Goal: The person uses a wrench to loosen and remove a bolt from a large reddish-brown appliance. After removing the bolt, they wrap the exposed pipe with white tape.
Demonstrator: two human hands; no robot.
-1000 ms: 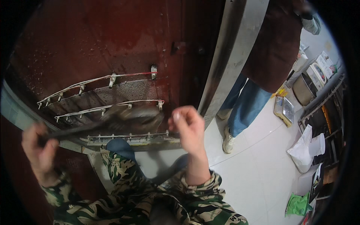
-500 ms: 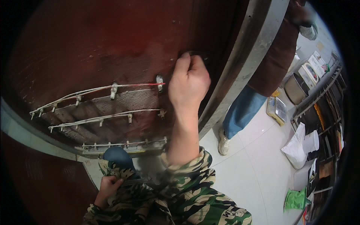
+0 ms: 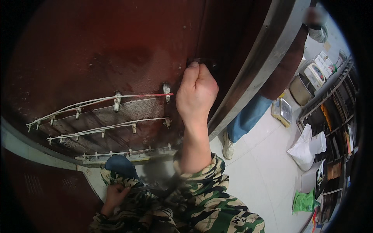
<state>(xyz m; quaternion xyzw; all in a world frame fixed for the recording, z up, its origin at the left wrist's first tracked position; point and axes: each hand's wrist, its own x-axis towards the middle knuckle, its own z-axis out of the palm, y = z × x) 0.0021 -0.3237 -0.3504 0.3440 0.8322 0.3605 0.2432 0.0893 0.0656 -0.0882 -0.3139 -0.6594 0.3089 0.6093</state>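
Observation:
My right hand (image 3: 197, 91) is closed in a fist against the dark red metal panel (image 3: 128, 35), beside its right frame. A small dark part shows above the knuckles; whatever lies inside the fingers is hidden. Left of this hand, rows of pale terminal posts (image 3: 117, 103) stick out of the panel, joined by white wires (image 3: 77, 105). One wire ends in a red tip near my wrist. Lower down, my left hand (image 3: 115, 197) is closed around a grey metal wrench (image 3: 142, 189), held low over my camouflage-clad lap.
A grey metal frame edge (image 3: 268, 46) runs along the panel's right side. Beyond it stands a person in blue trousers (image 3: 248, 116). On the pale tiled floor are a metal pot (image 3: 301, 90), a white bag (image 3: 301, 149) and a green bag (image 3: 304, 201), near a dark rack (image 3: 334, 112).
The view has shifted slightly, and the wrench in my left hand shows more plainly. My right fist stays at the same spot on the panel.

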